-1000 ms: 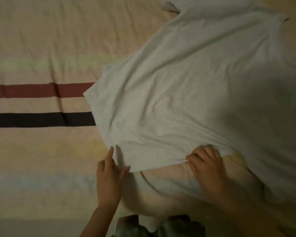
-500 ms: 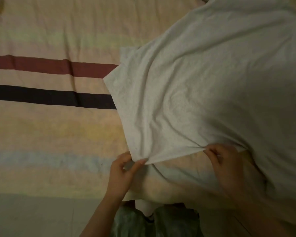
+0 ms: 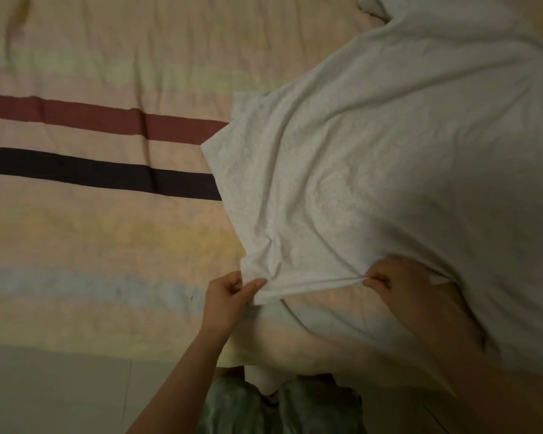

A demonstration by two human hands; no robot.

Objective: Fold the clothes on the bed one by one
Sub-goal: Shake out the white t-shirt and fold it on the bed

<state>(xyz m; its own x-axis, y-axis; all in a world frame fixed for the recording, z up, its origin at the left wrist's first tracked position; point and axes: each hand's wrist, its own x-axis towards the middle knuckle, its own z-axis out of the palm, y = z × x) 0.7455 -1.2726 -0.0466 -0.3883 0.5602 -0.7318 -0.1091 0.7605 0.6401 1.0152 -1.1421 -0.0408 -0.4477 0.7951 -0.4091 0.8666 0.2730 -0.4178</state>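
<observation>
The white T-shirt lies spread over the right half of the striped bedsheet, its near hem lifted just off the bed edge in front of you, so you look to be at the start of the first fold. Your left hand pinches the hem's left corner between thumb and curled fingers, and your right hand pinches the same hem further right, with taut cloth running between them. Next, you'd likely carry that hem away from you over the shirt, keeping both grips level.
</observation>
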